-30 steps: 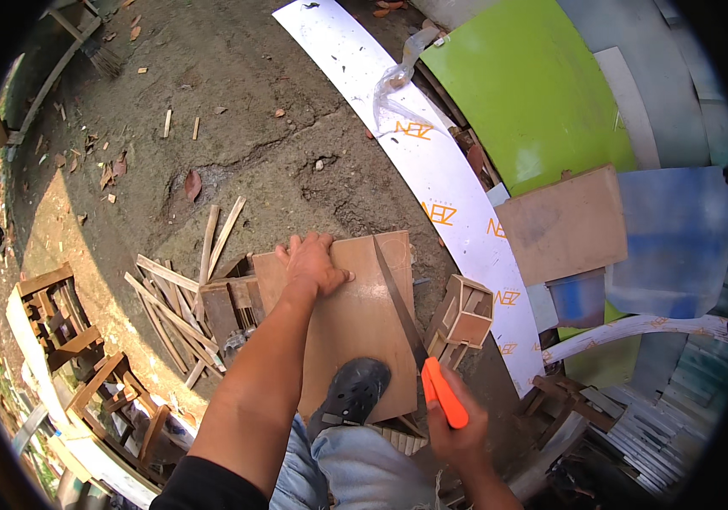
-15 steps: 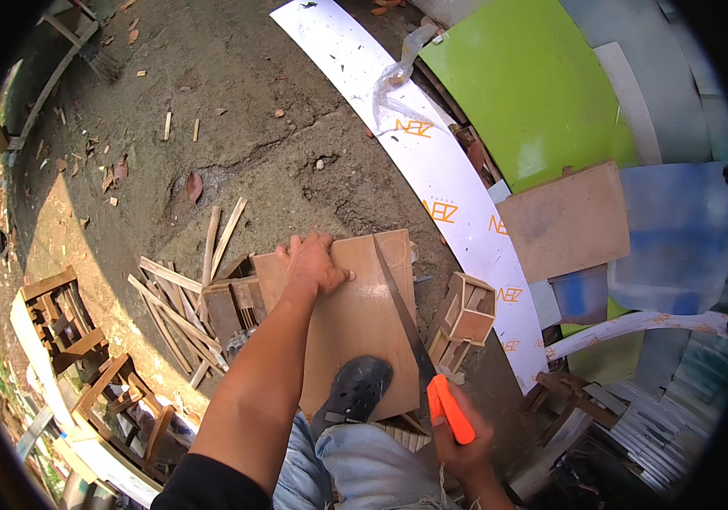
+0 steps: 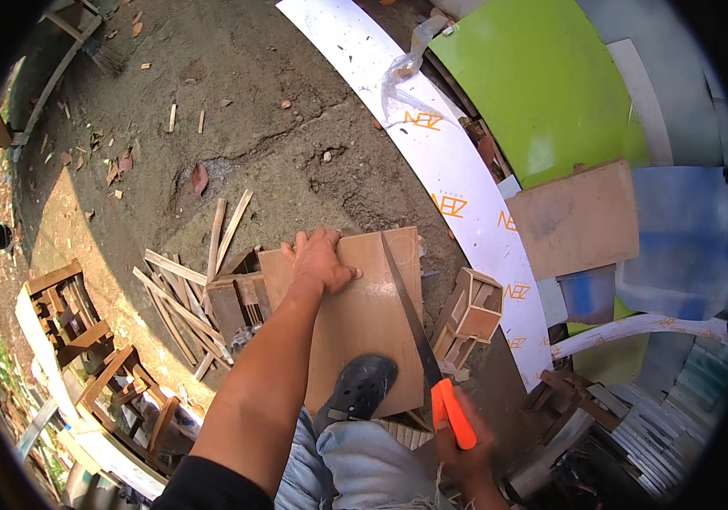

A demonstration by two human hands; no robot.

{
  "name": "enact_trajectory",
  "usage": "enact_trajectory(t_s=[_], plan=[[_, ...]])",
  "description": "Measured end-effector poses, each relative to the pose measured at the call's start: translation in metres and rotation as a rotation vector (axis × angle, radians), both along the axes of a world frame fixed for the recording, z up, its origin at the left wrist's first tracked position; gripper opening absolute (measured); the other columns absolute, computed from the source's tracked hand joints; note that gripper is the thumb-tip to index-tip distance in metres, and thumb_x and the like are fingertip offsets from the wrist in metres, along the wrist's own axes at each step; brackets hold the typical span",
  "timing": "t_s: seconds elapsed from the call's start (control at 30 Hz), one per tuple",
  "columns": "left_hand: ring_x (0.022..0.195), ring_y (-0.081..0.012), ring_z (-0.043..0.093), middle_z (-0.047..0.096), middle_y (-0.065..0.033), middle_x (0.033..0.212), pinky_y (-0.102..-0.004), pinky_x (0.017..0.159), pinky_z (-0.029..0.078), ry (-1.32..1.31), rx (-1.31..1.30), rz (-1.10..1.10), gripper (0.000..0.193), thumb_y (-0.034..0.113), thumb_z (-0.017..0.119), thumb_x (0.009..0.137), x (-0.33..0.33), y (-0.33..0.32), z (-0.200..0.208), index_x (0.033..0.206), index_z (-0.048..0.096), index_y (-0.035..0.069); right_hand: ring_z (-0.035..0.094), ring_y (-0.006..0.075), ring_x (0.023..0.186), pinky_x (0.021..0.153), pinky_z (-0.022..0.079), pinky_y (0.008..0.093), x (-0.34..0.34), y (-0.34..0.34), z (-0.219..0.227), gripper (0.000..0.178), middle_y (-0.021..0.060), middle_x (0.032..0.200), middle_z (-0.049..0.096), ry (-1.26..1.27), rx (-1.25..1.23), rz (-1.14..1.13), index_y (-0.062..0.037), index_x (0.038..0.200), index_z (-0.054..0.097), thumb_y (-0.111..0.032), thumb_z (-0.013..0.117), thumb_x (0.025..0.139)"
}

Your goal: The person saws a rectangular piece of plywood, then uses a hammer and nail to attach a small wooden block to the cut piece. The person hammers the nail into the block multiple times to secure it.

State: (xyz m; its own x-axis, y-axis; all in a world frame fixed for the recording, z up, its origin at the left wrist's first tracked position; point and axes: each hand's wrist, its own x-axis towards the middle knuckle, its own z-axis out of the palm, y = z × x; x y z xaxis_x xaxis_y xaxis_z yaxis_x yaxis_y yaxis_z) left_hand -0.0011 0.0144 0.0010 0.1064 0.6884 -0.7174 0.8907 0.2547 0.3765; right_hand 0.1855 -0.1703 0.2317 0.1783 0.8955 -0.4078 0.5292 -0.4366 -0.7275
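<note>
A brown plywood board (image 3: 343,340) lies in front of me, raised on wooden pieces. My left hand (image 3: 320,262) presses on its far left part, fingers spread over the far edge. In my right hand (image 3: 466,429) is the orange handle of a handsaw (image 3: 411,314), and the fingers are wrapped round it. The dark blade runs lengthwise along the board's right part, its tip near the far edge. My foot in a black clog (image 3: 362,387) stands on the near part of the board. Whatever supports the board underneath is mostly hidden.
Loose wood strips (image 3: 181,302) lie left of the board. A small wooden frame (image 3: 469,314) stands close on the right. Beyond it are a long white strip (image 3: 457,195) and a green sheet (image 3: 543,93). A crate of wood scraps (image 3: 83,340) sits at far left.
The view has shifted slightly, so the scene sits a little further right. My left hand still presses the board and my right hand keeps the saw, with little visible change in the blade's place.
</note>
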Motion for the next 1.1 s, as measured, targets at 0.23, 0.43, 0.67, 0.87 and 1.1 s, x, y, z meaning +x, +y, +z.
enact_trajectory(t_s=[0.23, 0.43, 0.67, 0.87, 1.1], plan=[[0.133, -0.0296, 0.042, 0.058, -0.0042, 0.133, -0.0579, 0.118, 0.014, 0.034, -0.080, -0.005, 0.073, 0.048, 0.086, 0.070, -0.001, 0.001, 0.007, 0.133, 0.063, 0.019, 0.066, 0.0199, 0.110, 0.095, 0.051, 0.0311, -0.012, 0.087, -0.128, 0.050, 0.0193, 0.125, 0.068, 0.131, 0.016, -0.061, 0.0058, 0.140, 0.054, -0.001, 0.061, 0.091], [0.133, -0.0302, 0.042, 0.057, -0.0048, 0.135, -0.0566, 0.119, 0.014, 0.074, -0.010, -0.008, 0.075, 0.048, 0.087, 0.069, 0.003, -0.002, 0.013, 0.133, 0.063, 0.019, 0.070, 0.0213, 0.102, 0.089, 0.055, 0.0331, -0.007, 0.015, -0.031, 0.052, 0.0219, 0.120, 0.070, 0.107, 0.014, -0.062, 0.0081, 0.139, 0.054, 0.001, 0.062, 0.089], [0.133, -0.0299, 0.042, 0.057, -0.0058, 0.135, -0.0554, 0.119, 0.013, 0.015, -0.104, 0.016, 0.073, 0.045, 0.087, 0.069, 0.001, 0.004, 0.011, 0.133, 0.063, 0.018, 0.070, 0.0183, 0.095, 0.083, 0.056, 0.0329, -0.010, 0.062, -0.064, 0.050, 0.0216, 0.116, 0.071, 0.087, 0.055, -0.035, 0.0082, 0.138, 0.054, 0.000, 0.061, 0.089], [0.136, -0.0295, 0.041, 0.057, -0.0058, 0.135, -0.0583, 0.118, 0.016, 0.029, -0.053, -0.013, 0.073, 0.046, 0.086, 0.071, 0.001, 0.001, 0.008, 0.135, 0.062, 0.018, 0.065, 0.0121, 0.082, 0.072, 0.053, 0.0296, -0.012, 0.084, -0.144, 0.053, 0.0139, 0.105, 0.072, 0.136, 0.154, -0.076, -0.0017, 0.142, 0.055, -0.001, 0.061, 0.090], [0.134, -0.0315, 0.042, 0.058, -0.0055, 0.133, -0.0576, 0.118, 0.016, 0.030, -0.038, 0.014, 0.075, 0.047, 0.087, 0.068, 0.003, 0.003, 0.004, 0.133, 0.063, 0.018, 0.071, 0.0231, 0.109, 0.093, 0.054, 0.0321, 0.011, -0.005, -0.011, 0.053, 0.0250, 0.126, 0.068, 0.013, 0.090, 0.072, 0.0088, 0.139, 0.053, 0.003, 0.061, 0.087]])
